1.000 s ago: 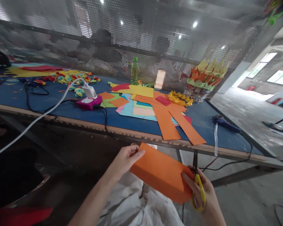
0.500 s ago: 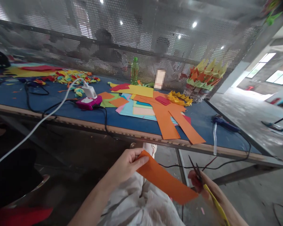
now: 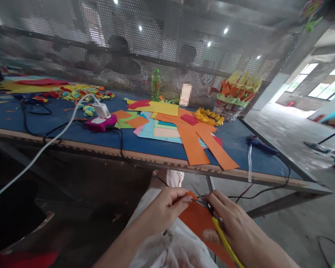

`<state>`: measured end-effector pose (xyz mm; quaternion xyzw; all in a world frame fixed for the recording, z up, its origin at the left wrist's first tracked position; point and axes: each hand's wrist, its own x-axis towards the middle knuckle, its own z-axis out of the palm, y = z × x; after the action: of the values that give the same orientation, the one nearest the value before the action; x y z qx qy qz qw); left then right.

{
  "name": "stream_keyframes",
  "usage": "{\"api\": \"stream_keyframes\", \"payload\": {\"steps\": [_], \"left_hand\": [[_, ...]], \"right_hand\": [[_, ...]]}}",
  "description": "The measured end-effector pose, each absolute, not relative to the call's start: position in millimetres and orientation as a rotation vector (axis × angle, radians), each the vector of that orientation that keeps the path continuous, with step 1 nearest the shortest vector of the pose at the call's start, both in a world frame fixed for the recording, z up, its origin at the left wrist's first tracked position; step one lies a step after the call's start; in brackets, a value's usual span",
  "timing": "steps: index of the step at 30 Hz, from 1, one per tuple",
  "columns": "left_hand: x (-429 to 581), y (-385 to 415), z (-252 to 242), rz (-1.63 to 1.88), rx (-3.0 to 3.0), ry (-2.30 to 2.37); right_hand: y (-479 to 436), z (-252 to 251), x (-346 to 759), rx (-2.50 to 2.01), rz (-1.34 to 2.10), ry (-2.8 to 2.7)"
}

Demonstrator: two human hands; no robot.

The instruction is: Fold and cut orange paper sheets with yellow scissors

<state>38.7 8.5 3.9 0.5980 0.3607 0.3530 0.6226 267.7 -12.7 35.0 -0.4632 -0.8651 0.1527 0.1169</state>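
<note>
Above my lap, my left hand (image 3: 174,201) pinches the upper end of an orange paper strip (image 3: 197,219) between thumb and fingers. My right hand (image 3: 231,219) grips a pair of scissors with yellow handles (image 3: 222,238). Their blades are apart and lie by the strip's upper end, close to my left fingertips. Whether the blades touch the paper I cannot tell. The right thumb looks blurred over the strip, whose lower part runs beneath my right hand.
On the blue table (image 3: 145,149) lie orange strips (image 3: 194,147), coloured sheets, a purple power socket (image 3: 100,123) with a white plug, and a blue glue gun (image 3: 262,145). Behind them stand a green bottle (image 3: 156,85) and a folded-paper basket (image 3: 234,96). Cables hang over the front edge.
My right hand has brought the scissors leftward to the strip's upper end. My left hand has shifted right and slightly down with the paper. The view has turned a little.
</note>
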Motion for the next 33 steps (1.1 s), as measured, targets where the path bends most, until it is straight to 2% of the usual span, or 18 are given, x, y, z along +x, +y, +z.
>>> {"api": "stream_keyframes", "payload": {"steps": [33], "left_hand": [[42.3, 3.8, 8.4, 0.894, 1.361, 0.747]], "right_hand": [[-13.9, 29.0, 265.6, -1.262, 0.094, -2.603]]}}
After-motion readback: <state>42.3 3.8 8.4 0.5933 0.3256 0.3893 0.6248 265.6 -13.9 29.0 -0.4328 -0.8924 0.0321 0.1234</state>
